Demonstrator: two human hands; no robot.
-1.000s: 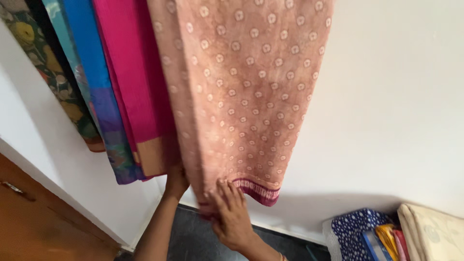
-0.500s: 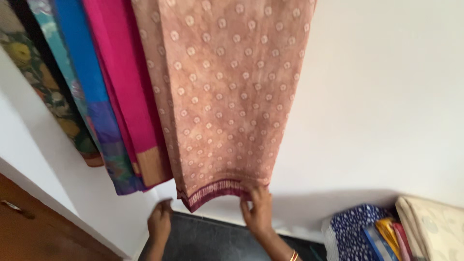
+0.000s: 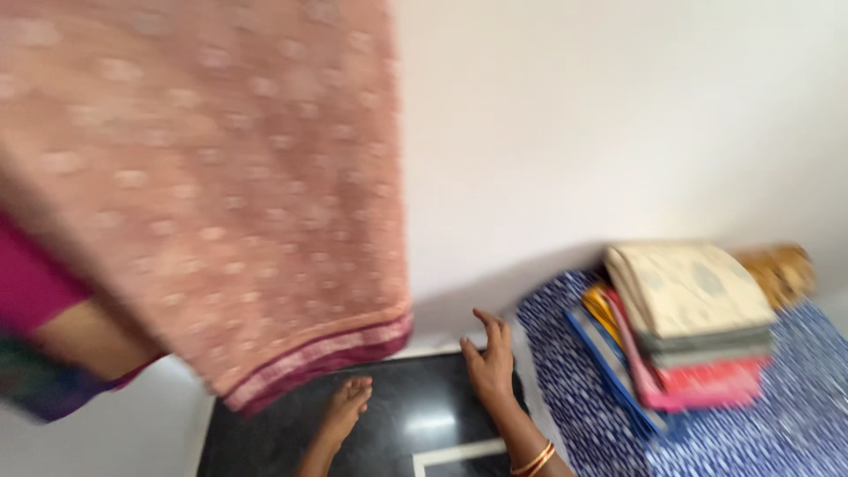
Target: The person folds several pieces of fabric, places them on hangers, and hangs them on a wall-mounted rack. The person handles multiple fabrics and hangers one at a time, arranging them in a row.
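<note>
Both held open, empty: left hand lower centre below pink cloth; right hand beside folded stack lower right.

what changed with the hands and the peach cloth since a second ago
Both hands let go of the peach cloth's hem. The right hand dropped away to the right of it, fingers spread; the left hand now sits below the hem, apart from it. The view swung right, showing more of the folded stack on blue cloth. The peach cloth hangs as before, with the magenta one beside it.
</note>
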